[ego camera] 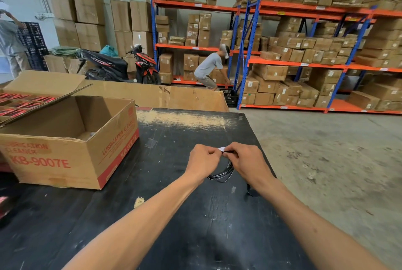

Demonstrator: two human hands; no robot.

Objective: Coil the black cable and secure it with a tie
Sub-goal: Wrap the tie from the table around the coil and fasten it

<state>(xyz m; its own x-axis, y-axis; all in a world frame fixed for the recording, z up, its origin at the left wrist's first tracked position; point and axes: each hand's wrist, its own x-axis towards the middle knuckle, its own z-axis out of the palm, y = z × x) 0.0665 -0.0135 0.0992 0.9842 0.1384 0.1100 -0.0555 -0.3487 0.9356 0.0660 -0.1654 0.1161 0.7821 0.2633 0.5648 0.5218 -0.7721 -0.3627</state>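
Note:
The black cable hangs in a small coil of several loops just above the black table. Both hands meet at the top of the coil. My left hand pinches it from the left, fingers closed. My right hand grips it from the right. A small white tie or tag sticks out between the fingertips of both hands. The upper part of the coil is hidden behind my fingers.
An open cardboard box marked KB-9007E stands on the table's left. A large cardboard sheet leans behind the table. The table's right edge drops to concrete floor. Shelving with cartons, a scooter and two people are far behind.

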